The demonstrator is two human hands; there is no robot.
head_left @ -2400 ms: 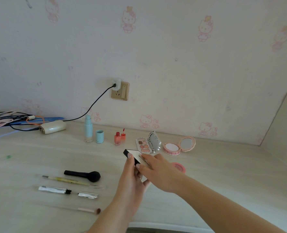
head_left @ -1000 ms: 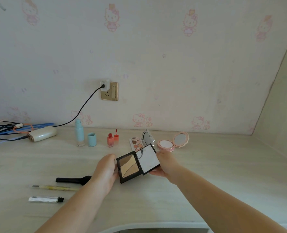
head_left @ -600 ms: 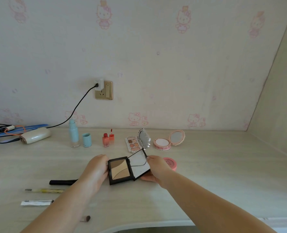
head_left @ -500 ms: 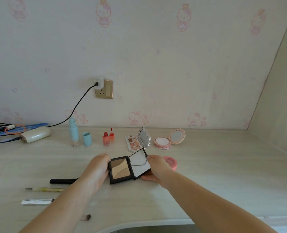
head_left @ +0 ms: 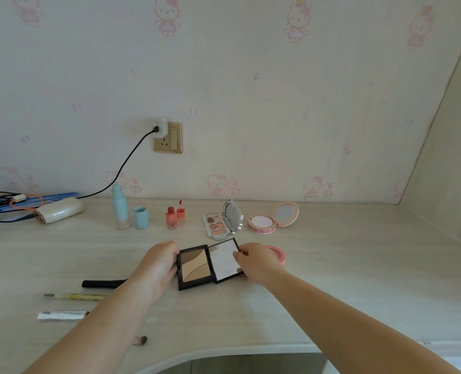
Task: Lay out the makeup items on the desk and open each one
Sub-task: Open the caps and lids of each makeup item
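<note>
A black contour palette [head_left: 197, 267] lies open and almost flat on the desk [head_left: 345, 287], tan powders on the left, mirror lid on the right. My left hand [head_left: 159, 265] grips its left edge. My right hand [head_left: 259, 261] holds the mirror lid's right edge. Behind stand an open eyeshadow palette [head_left: 217, 225] with upright mirror, an open pink powder compact [head_left: 263, 224], a red lip gloss bottle [head_left: 171, 218] with its wand beside it, and a blue bottle [head_left: 120, 209] next to its cap [head_left: 141, 217]. A shut pink compact [head_left: 277, 254] peeks from behind my right hand.
At the left lie a black brush [head_left: 103, 283], a yellow pencil [head_left: 72, 296], a silver tube [head_left: 62, 315] and a small brush tip [head_left: 142, 340]. A cream power bank [head_left: 58, 210] with cables sits at the back left. The desk's curved front edge runs below my arms.
The black palette was shut in my hands, then swung open, and has come down onto the desk with the lid spread wider. My view has shifted to the right.
</note>
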